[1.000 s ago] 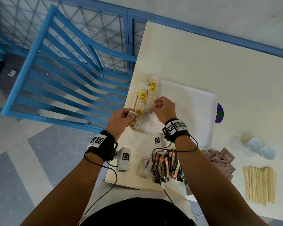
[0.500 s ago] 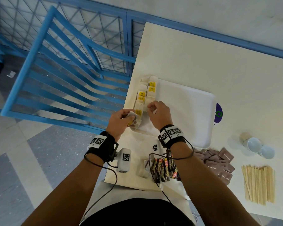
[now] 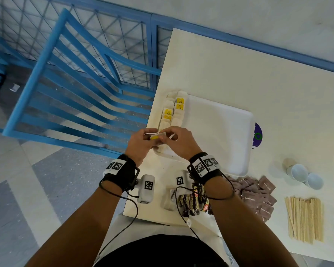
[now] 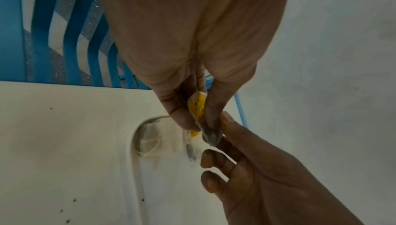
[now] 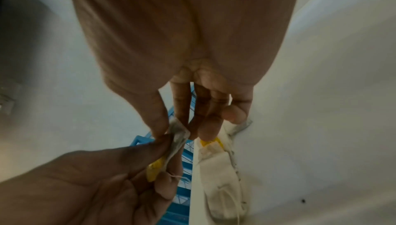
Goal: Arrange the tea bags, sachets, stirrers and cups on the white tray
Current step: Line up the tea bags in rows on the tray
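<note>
Both hands meet over the near left corner of the white tray (image 3: 220,135). My left hand (image 3: 141,143) pinches a tea bag with a yellow tag (image 3: 158,136), and my right hand (image 3: 178,141) pinches the same bag's far corner between thumb and forefinger (image 5: 177,132). The held tea bag (image 4: 199,110) hangs just above the tray's rim. Two rows of tea bags (image 3: 175,110) with yellow tags lie along the tray's left side. More laid tea bags (image 5: 220,169) show under my right fingers.
Near the table's front edge lie coffee sachets (image 3: 191,201), brown sugar sachets (image 3: 258,195), wooden stirrers (image 3: 305,218) and two white cups (image 3: 305,176). One loose tea bag (image 3: 169,199) lies by the sachets. A blue chair (image 3: 75,89) stands left of the table.
My right hand moved left from the laid tea bags to my left hand and took hold of the tea bag it holds. The left hand rose slightly.
</note>
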